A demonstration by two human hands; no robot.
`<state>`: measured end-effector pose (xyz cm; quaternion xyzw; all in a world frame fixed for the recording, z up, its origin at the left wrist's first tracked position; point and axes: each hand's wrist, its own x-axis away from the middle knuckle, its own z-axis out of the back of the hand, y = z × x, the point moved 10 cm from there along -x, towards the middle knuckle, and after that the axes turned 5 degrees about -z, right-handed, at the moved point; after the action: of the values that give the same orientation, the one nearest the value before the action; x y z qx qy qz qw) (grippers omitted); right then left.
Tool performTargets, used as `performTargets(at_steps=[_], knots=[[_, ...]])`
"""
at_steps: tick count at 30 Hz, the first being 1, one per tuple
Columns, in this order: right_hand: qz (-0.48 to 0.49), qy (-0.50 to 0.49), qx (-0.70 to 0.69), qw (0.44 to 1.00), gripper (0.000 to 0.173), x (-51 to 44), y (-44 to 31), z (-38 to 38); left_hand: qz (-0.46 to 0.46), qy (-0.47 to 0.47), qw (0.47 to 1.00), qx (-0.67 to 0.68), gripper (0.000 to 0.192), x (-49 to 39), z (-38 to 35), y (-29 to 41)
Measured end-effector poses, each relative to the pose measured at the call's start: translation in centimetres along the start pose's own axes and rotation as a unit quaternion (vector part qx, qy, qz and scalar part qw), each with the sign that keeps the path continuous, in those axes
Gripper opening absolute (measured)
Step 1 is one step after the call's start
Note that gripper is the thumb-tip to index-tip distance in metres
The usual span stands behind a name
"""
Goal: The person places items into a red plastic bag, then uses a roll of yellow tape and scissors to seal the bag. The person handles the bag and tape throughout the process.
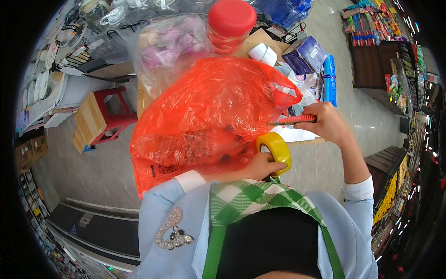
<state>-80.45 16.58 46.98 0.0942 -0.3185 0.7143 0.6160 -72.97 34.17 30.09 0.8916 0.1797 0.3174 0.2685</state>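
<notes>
My left hand (262,166) grips a thick roll of yellowish packing tape (271,142) close to my apron. In my right hand (329,122) is a slim red-handled utility knife (292,119), pointing left. Its tip lies in front of a large red plastic bag (212,94), and I cannot tell whether the two touch. The thin bag spreads wide across the work surface and bears dark printing. My left forearm passes over its near edge. What the bag covers is mostly hidden.
Behind the bag stand a red-lidded jar (231,26) and a clear bag of purple items (170,42). A purple box (305,55) and white roll (263,54) sit at right. A red plastic stool (113,115) stands left, shelves (378,66) right.
</notes>
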Motion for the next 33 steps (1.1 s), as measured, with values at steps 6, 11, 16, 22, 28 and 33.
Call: performTargets(at_steps=[6,11,16,22,28,33], knots=[[-0.162,0.008,-0.521,0.838,0.037,3.5,7.6,-10.9,-0.038,-0.052,0.998,0.01,0.046,0.1,-0.9,1.4],[-0.142,0.024,-0.682,0.717,0.044,5.7,4.9,-14.9,-0.114,-0.144,0.932,-0.311,0.04,0.2,-0.2,2.2],[-0.187,0.092,-0.663,0.719,0.042,8.1,4.6,-16.4,-0.154,-0.127,0.839,-0.506,0.033,0.9,2.2,7.1],[-0.174,0.121,-0.627,0.749,0.026,7.6,5.3,-16.3,-0.343,0.086,0.592,-0.724,0.041,-0.2,9.0,14.7],[-0.124,0.033,-0.572,0.81,0.022,6.3,5.0,-13.8,-0.288,0.054,0.53,-0.796,0.061,-1.4,11.6,14.5],[-0.149,0.037,-0.566,0.81,0.024,5.4,6.7,-13.2,-0.297,0.061,0.517,-0.8,0.062,-1.4,11.9,14.8]])
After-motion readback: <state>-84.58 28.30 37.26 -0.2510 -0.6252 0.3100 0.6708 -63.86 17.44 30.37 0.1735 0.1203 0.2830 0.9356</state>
